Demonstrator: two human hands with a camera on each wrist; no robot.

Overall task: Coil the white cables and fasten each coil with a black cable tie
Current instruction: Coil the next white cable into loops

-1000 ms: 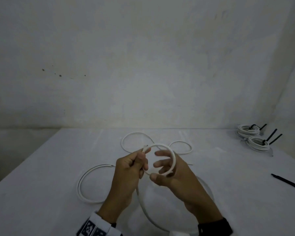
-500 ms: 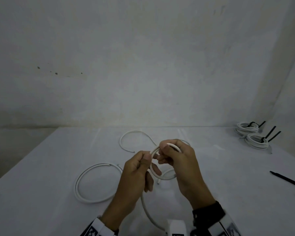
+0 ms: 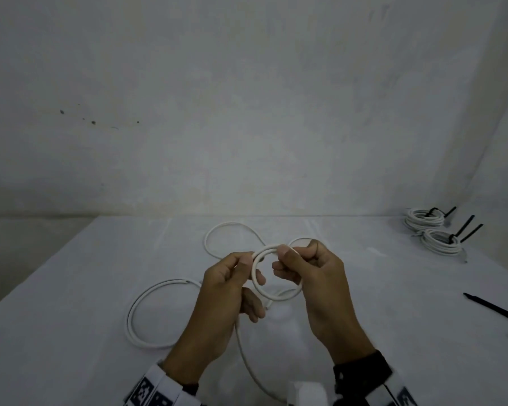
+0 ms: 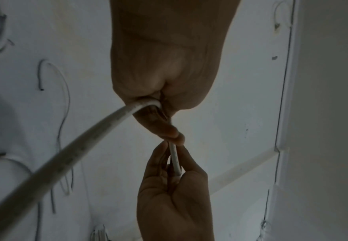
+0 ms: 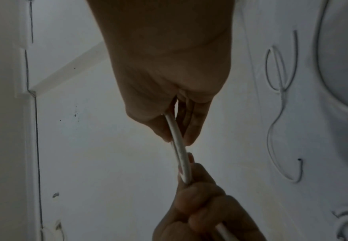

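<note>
The left hand (image 3: pixel 232 284) pinches the white cable (image 3: pixel 159 315) between thumb and forefinger at the left rim of a small loop (image 3: pixel 272 272) held up off the table (image 3: pixel 71 361). From this pinch the free length drops below and behind the palm toward the person, then sweeps out left of the grip into a wide slack arc lying flat on the table. In the left wrist view the cable leaves the curled fingers and runs off low and to the side, so the feed comes from beneath the left hand.

The loop stands roughly upright between the two grips, its plane facing the person. The right hand (image 3: pixel 311 276) closes thumb and fingers on the loop's upper right rim — probably over two strands, though the dim wrist views leave that unsure. The hands are near one another, almost touching across the loop.

I judge the next turn must come from the slack below the left grip — up and over toward the right pinch. Well right of both hands lie two finished coils (image 3: pixel 431 232) and a loose black cable tie (image 3: pixel 493 309).
</note>
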